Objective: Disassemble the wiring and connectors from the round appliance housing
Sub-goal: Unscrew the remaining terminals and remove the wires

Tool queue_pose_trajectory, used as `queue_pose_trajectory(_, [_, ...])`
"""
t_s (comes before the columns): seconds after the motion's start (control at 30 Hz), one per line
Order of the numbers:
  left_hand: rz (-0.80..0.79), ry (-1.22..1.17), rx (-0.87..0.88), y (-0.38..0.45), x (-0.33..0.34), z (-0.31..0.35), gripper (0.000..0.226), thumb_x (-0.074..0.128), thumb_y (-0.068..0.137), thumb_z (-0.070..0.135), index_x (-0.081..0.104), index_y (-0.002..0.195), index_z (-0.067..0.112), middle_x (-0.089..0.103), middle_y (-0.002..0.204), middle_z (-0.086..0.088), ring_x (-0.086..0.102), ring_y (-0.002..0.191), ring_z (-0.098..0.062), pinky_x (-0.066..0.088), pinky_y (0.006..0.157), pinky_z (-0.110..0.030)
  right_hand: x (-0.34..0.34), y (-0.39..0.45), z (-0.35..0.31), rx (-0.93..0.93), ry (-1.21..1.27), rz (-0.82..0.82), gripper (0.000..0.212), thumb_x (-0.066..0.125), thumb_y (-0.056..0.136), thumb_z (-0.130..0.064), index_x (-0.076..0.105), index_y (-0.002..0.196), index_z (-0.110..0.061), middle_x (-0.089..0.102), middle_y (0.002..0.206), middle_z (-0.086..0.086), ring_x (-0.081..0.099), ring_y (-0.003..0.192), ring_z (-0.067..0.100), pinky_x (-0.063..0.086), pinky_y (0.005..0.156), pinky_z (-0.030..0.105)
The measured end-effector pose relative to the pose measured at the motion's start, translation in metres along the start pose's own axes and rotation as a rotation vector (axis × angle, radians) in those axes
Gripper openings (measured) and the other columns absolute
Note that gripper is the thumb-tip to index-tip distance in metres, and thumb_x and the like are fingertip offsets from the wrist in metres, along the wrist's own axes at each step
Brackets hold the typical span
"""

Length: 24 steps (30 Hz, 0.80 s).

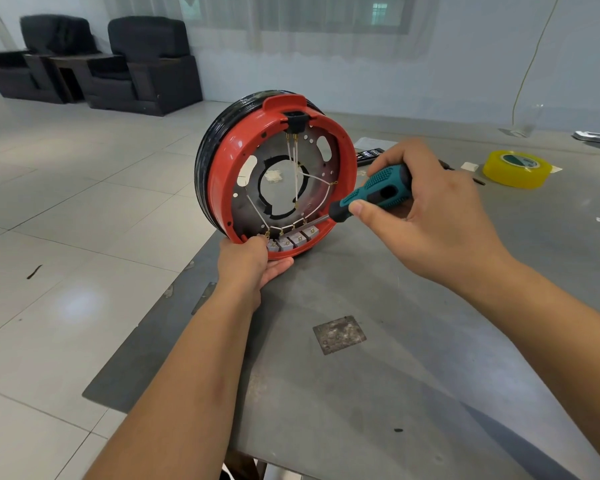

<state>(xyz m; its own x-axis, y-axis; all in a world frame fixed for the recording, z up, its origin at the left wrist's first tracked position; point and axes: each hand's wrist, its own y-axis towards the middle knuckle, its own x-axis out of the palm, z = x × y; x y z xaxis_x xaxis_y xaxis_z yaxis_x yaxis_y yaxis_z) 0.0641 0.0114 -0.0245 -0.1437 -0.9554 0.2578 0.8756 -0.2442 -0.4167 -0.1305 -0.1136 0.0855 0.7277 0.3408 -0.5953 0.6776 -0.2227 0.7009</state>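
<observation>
The red round housing (pixel 219 174) is stood on edge at the grey table's (pixel 378 375) near-left corner, its bottom rim gripped by the left hand (pixel 257 259), while the right hand's (pixel 426 209) fingers are wrapped round the teal screwdriver (pixel 371 194), whose tip, seemingly at the grey connector blocks (pixel 293 240), could slip and nick the white wires (pixel 312 183).

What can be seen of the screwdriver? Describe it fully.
The screwdriver has a chunky teal handle with black grip inlays, seemingly rubbery plastic, and a slim bare-metal shaft. The right hand grips the handle, thumb along its near side. It lies tilted, shaft pointing down-left over the red rim into the housing, toward the row of grey connector blocks. Whether the tip touches anything cannot be told.
</observation>
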Motion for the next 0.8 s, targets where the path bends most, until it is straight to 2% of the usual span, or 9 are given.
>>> queue_pose_trajectory(0.13, [-0.005,0.002,0.003,-0.0012,0.0005,-0.0001,0.05,0.058,0.106,0.006,0.042,0.151,0.021,0.071,0.118,-0.016,0.08,0.069,-0.03,0.066,0.063,-0.037,0.0032,-0.0053,-0.0025,-0.048,-0.013,0.01,0.037,0.079,0.088,-0.029,0.052,0.113,-0.022,0.05,0.087,-0.024,0.062,0.081,0.015,0.054,0.061,0.027])
queue_pose_trajectory(0.3, [0.004,0.007,-0.004,-0.002,0.0007,0.0004,0.053,0.058,0.106,0.006,0.04,0.153,0.023,0.07,0.12,-0.016,0.08,0.069,-0.029,0.066,0.063,-0.037,0.0018,-0.0044,-0.0038,-0.03,-0.011,0.022,0.038,0.078,0.088,-0.032,0.051,0.114,-0.025,0.051,0.09,-0.025,0.062,0.078,0.014,0.054,0.061,0.027])
queue_pose_trajectory(0.4, [0.007,0.001,-0.01,-0.0019,0.0009,0.0003,0.053,0.059,0.106,0.007,0.04,0.152,0.023,0.069,0.119,-0.015,0.08,0.068,-0.028,0.066,0.063,-0.037,0.0006,-0.0032,-0.0033,-0.011,-0.006,0.014,0.037,0.077,0.089,-0.035,0.05,0.113,-0.028,0.052,0.09,-0.027,0.063,0.083,0.01,0.055,0.062,0.027])
queue_pose_trajectory(0.6, [0.01,0.009,-0.014,-0.0008,0.0004,-0.0002,0.053,0.059,0.106,0.007,0.04,0.153,0.023,0.069,0.122,-0.016,0.08,0.068,-0.029,0.066,0.061,-0.035,-0.0008,-0.0049,-0.0035,-0.017,0.008,0.02,0.037,0.077,0.089,-0.035,0.049,0.113,-0.029,0.049,0.092,-0.031,0.06,0.097,-0.004,0.055,0.066,0.015])
queue_pose_trajectory(0.8, [0.001,0.003,-0.006,-0.0005,-0.0006,-0.0001,0.05,0.059,0.105,0.007,0.042,0.149,0.021,0.07,0.119,-0.017,0.08,0.07,-0.032,0.065,0.06,-0.035,-0.0013,-0.0056,-0.0024,-0.011,0.006,0.014,0.037,0.077,0.09,-0.033,0.048,0.112,-0.031,0.049,0.092,-0.031,0.059,0.099,-0.009,0.053,0.066,0.009])
